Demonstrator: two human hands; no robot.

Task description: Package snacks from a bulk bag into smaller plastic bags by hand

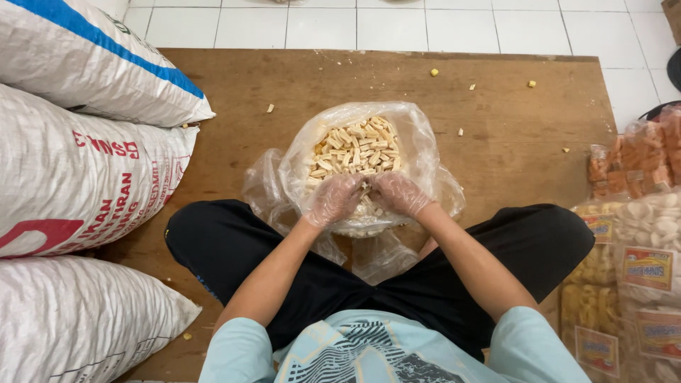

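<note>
Head view: left hand [333, 199] and right hand [399, 193], both in thin clear gloves, cupped together over pale stick snacks [357, 147] inside open clear plastic bag [418, 152] on wooden board [511, 135], between crossed legs. Whether fingers clench any pieces, cannot tell. Stacked white woven sacks [78, 177] crowding left; packed snack bags [638, 234] right; crumbs [434, 72] scattered beyond.
</note>
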